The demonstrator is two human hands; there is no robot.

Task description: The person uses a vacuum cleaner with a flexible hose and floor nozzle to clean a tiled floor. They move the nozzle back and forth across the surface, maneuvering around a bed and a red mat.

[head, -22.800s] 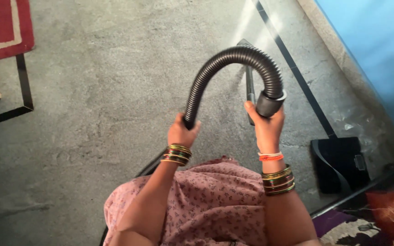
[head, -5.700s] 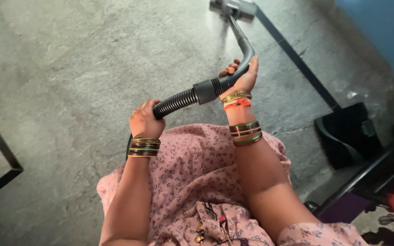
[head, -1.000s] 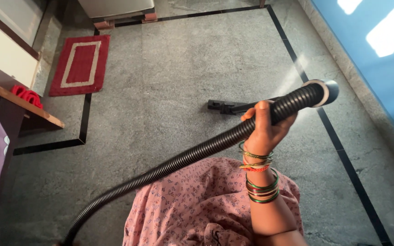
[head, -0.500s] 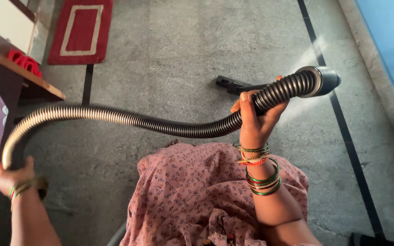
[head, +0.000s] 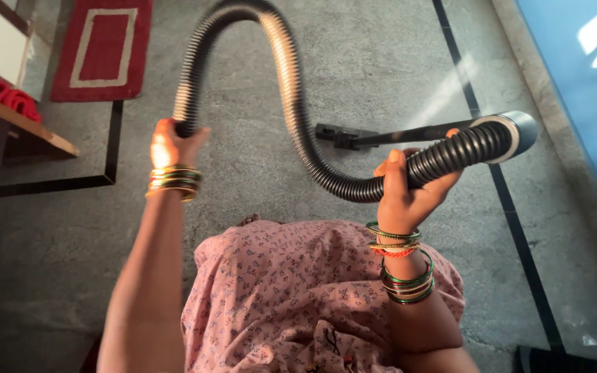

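A long black ribbed vacuum hose [head: 291,90] arches up between my two hands. My right hand [head: 409,193] grips it close to its grey cuffed open end [head: 513,135], which points right. My left hand [head: 171,141] is raised and closed around the hose farther along, at upper left. The loop between the hands is blurred. Behind the hose, a black vacuum wand with a floor nozzle [head: 343,136] lies on the grey stone floor [head: 374,48]. Both wrists wear bangles.
A red doormat [head: 101,45] lies at upper left beside a wooden shelf edge [head: 25,124] holding red footwear [head: 8,97]. A blue wall [head: 582,83] runs along the right. Black inlay lines cross the floor. A dark object [head: 557,360] shows at bottom right.
My left hand has swung from low at the far left up to the middle left, lifting the hose into a tall arch. My right hand keeps its grip near the cuffed end.
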